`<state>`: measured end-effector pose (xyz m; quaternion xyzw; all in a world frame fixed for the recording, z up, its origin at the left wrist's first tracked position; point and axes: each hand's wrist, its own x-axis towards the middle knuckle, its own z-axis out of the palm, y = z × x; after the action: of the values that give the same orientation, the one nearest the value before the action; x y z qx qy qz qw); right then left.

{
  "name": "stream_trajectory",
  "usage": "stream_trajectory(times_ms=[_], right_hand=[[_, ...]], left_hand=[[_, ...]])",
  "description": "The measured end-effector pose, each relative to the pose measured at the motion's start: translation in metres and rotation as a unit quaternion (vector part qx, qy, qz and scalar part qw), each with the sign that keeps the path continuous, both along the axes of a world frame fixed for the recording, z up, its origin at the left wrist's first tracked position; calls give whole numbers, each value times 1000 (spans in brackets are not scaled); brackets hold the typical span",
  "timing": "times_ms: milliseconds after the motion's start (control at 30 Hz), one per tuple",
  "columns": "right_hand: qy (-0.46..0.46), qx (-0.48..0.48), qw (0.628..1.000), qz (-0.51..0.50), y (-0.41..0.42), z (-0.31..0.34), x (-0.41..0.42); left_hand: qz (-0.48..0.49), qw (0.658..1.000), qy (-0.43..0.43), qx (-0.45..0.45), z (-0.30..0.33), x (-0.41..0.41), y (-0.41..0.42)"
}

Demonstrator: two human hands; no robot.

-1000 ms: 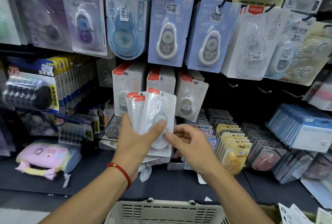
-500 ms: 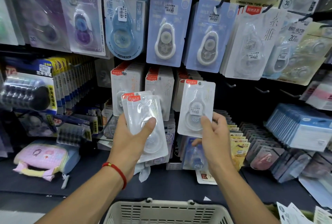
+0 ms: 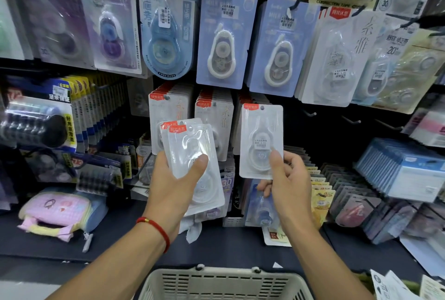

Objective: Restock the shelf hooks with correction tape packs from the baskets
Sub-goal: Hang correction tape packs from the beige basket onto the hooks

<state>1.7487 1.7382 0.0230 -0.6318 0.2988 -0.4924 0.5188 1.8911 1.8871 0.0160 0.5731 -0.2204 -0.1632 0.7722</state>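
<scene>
My left hand (image 3: 177, 184) grips a small stack of white correction tape packs (image 3: 192, 155) with red top labels, thumb across the front. My right hand (image 3: 286, 184) pinches a single white pack (image 3: 261, 131) upright by its lower edge, in front of the third lower hook row (image 3: 250, 101). Two rows of the same white packs (image 3: 214, 116) hang on hooks just left of it. A beige basket (image 3: 224, 283) sits below my arms at the bottom edge.
Blue and purple correction tape packs (image 3: 225, 37) hang on the upper hooks. Bare hooks (image 3: 351, 120) stick out to the right of the held pack. Boxes of small packs (image 3: 399, 169) and a pink pouch (image 3: 60, 213) lie on the dark shelf.
My right hand pulled one pack off the stack in my left hand and raised it up and to the right, level with the lower hook row.
</scene>
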Motion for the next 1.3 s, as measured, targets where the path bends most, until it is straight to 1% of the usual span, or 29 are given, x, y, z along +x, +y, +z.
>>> stream_trajectory(times_ms=[167, 233, 333, 400, 433, 533, 567, 633, 767, 867, 900, 967, 1033, 1067, 1133, 1300], right_hand=[[2, 11, 1000, -9, -6, -4, 0], [37, 45, 998, 1, -9, -7, 2], [129, 105, 986, 16, -13, -15, 1], [185, 81, 978, 46, -11, -18, 0], [187, 58, 978, 77, -8, -17, 1], [140, 15, 969, 202, 8, -10, 8], [126, 2, 965, 229, 14, -9, 10], [121, -21, 962, 245, 22, -10, 13], [119, -29, 964, 236, 23, -11, 15], [99, -22, 971, 215, 20, -11, 14], [85, -9, 978, 192, 20, -9, 13], [56, 15, 992, 110, 16, -7, 10], [26, 26, 999, 33, 10, -5, 5], [16, 22, 1000, 14, 6, -4, 2], [10, 5, 1000, 11, 2, -3, -1], [5, -14, 999, 49, -3, 1, -1]], left_hand=[[-2, 1000, -3, -6, 2, -2, 1], [-4, 1000, -4, -5, 2, -2, 1], [-6, 1000, -10, -4, 2, -4, 1], [-10, 1000, -18, -2, 2, -5, 1], [-12, 1000, -24, 1, 1, -6, 1], [-12, 999, -42, 4, -1, -8, -2], [-13, 999, -47, 4, -1, -9, -3], [-17, 999, -50, 3, -1, -11, -4], [-33, 998, -43, -8, 0, -11, -3], [-61, 998, -17, -19, 1, -10, -3], [-53, 998, -12, -20, 1, -9, -3], [-29, 999, -10, -8, -1, -5, -4], [-18, 1000, -5, 10, -3, -3, -6], [-15, 1000, -3, 17, -3, -2, -6], [-9, 1000, 1, 26, -4, -1, -6], [-7, 1000, 8, 25, -2, -3, -6]])
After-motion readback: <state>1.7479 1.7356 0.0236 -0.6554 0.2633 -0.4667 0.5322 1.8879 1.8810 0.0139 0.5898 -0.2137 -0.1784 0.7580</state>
